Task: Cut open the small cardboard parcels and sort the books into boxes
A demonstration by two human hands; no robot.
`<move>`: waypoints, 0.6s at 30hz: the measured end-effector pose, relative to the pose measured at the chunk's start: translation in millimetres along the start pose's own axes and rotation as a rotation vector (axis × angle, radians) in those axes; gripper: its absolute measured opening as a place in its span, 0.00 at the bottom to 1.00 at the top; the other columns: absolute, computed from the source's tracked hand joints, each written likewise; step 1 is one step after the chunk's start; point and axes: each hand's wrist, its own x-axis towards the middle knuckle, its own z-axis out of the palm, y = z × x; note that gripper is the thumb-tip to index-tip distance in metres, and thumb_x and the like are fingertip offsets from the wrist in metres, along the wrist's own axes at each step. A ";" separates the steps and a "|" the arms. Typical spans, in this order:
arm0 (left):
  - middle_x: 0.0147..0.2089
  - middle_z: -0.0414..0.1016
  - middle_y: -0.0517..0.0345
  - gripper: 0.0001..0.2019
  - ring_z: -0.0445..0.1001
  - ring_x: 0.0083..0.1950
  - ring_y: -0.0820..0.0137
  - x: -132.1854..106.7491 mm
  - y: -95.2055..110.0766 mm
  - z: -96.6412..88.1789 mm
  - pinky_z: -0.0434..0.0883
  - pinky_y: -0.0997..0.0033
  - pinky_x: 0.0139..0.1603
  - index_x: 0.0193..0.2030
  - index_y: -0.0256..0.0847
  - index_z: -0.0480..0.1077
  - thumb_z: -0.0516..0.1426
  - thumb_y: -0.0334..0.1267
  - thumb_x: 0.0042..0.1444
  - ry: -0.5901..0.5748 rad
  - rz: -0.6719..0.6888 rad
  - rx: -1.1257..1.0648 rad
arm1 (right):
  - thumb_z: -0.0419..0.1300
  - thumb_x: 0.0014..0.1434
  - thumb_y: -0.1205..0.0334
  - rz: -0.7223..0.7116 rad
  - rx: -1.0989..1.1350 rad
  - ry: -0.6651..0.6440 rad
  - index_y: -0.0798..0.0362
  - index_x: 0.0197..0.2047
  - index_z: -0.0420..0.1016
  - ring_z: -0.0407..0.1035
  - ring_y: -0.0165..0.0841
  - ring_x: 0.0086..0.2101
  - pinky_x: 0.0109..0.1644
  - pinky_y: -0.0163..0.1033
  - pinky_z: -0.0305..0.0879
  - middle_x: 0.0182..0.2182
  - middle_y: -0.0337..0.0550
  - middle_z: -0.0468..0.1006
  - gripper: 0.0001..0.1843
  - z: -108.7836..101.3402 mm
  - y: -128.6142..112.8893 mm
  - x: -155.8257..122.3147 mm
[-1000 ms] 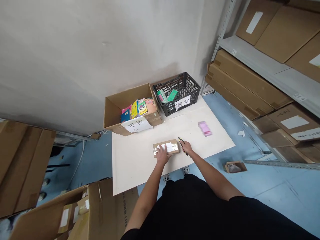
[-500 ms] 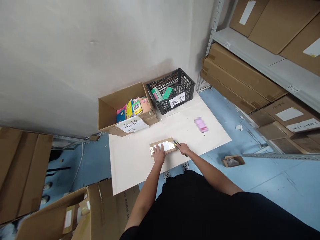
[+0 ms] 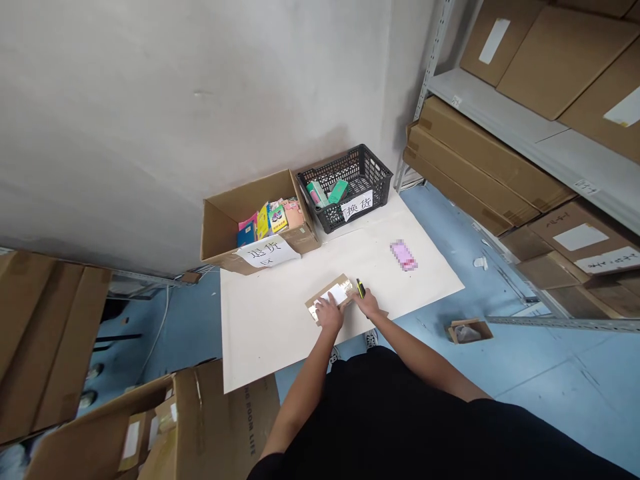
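A small cardboard box (image 3: 345,283) with a white label and shiny tape lies on the white table, turned at a slant. My left hand (image 3: 330,313) holds it from the near side, fingers over the labelled top. In my right hand (image 3: 367,303) is a yellow and black utility knife (image 3: 361,288), its tip pointing away from me. The fingers of that hand are at the right end of the box. A brown cardboard piece (image 3: 383,313) shows beside the right wrist, partly hidden; whether it joins the box I cannot tell.
On the table (image 3: 260,320) stand an open carton (image 3: 220,230) of colourful booklets and a black plastic crate (image 3: 383,183) holding green boxes. A blurred pink item (image 3: 403,255) lies to the right. Shelves (image 3: 520,107) with cartons rise at right; a large open carton (image 3: 200,413) stands front left.
The box has turned, its right end swinging away from me. My right hand has moved in against that end, the knife now pointing up and away. A brown cardboard piece shows beside the wrist.
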 end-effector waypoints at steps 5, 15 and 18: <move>0.76 0.63 0.39 0.32 0.60 0.76 0.48 4.4 -28.0 2.0 0.66 0.47 0.69 0.81 0.44 0.52 0.43 0.52 0.74 0.029 0.137 -0.133 | 0.72 0.57 0.40 0.013 -0.112 0.119 0.48 0.52 0.66 0.79 0.48 0.48 0.41 0.40 0.71 0.46 0.51 0.83 0.30 3.0 -28.6 28.3; 0.85 0.38 0.54 0.31 0.61 0.76 0.56 -16.6 -17.6 40.3 0.71 0.56 0.66 0.83 0.49 0.44 0.42 0.47 0.75 -0.069 0.385 -0.266 | 0.56 0.71 0.43 0.031 0.008 0.062 0.50 0.51 0.69 0.79 0.43 0.48 0.44 0.39 0.72 0.48 0.53 0.82 0.19 1.9 -61.3 65.6; 0.85 0.42 0.53 0.31 0.59 0.78 0.58 -14.6 -38.9 42.5 0.68 0.56 0.70 0.82 0.48 0.46 0.41 0.48 0.76 -0.045 0.363 -0.355 | 0.49 0.75 0.43 -0.027 0.230 -0.041 0.49 0.50 0.68 0.80 0.39 0.48 0.44 0.37 0.73 0.49 0.52 0.83 0.19 7.8 -55.5 61.2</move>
